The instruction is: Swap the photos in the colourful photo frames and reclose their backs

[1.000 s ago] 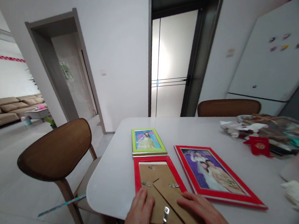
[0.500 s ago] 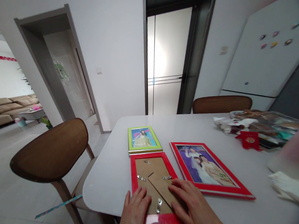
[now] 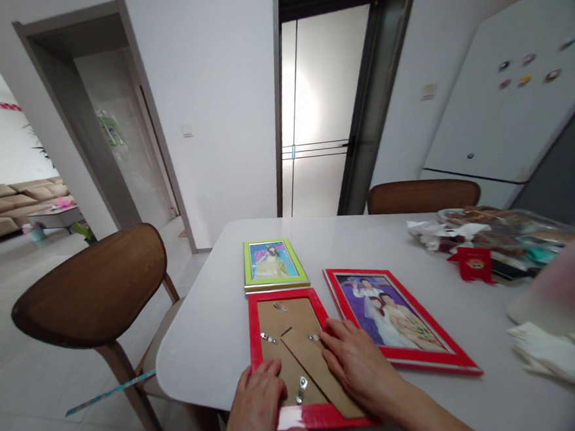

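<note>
A glossy white table (image 3: 203,353) is bearing a lime-green rectangular picture frame (image 3: 274,262); a brown-backed red rectangular frame (image 3: 302,355) is lying face down, a purple-pictured red rectangular frame (image 3: 393,320) is lying face up beside it, and crumpled white tissue (image 3: 548,351) is resting farther right.

The face-down red picture frame (image 3: 254,323) looks like glossy plastic, its brown backing board (image 3: 297,353) matt fibreboard, its retaining clips (image 3: 302,390) shiny metal. The white tabletop (image 3: 203,353) is smooth and glossy; the nearer chair backrest (image 3: 95,281) looks like satin-finished wood.
</note>
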The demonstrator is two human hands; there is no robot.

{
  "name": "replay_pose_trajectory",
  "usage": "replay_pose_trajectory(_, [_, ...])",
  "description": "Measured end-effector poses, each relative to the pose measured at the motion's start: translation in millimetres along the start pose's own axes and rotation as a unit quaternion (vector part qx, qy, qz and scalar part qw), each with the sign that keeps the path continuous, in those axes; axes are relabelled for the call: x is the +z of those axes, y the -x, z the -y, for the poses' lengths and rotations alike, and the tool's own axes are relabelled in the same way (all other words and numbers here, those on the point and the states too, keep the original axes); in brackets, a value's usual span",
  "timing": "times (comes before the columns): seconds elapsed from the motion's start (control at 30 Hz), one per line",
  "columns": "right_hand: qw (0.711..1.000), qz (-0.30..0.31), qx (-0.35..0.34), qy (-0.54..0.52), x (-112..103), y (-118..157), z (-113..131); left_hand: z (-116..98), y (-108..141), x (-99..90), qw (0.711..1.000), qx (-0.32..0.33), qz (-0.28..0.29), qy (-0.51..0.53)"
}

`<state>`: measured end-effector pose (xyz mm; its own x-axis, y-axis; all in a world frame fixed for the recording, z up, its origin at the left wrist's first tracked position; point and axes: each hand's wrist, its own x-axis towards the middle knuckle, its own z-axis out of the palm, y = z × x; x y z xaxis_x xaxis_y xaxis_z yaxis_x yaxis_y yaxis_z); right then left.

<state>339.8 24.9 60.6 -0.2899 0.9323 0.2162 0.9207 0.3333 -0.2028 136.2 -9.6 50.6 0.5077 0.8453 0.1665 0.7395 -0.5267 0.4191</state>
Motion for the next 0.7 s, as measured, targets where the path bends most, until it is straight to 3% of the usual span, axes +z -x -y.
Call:
replay_pose_trajectory(0.37, [0.997,-0.021,-0.010,-0.069,1.8,8.7,-0.9,-3.3,1.0,-3.3,1.000,-0.013,0.013,-0.010])
replay_pose_trajectory(0.7, [0.991,-0.071,0.035,-0.112,14.7,13.4,-16.7,-5.7,1.0,-4.6,0.998,-0.056,0.035,0.024])
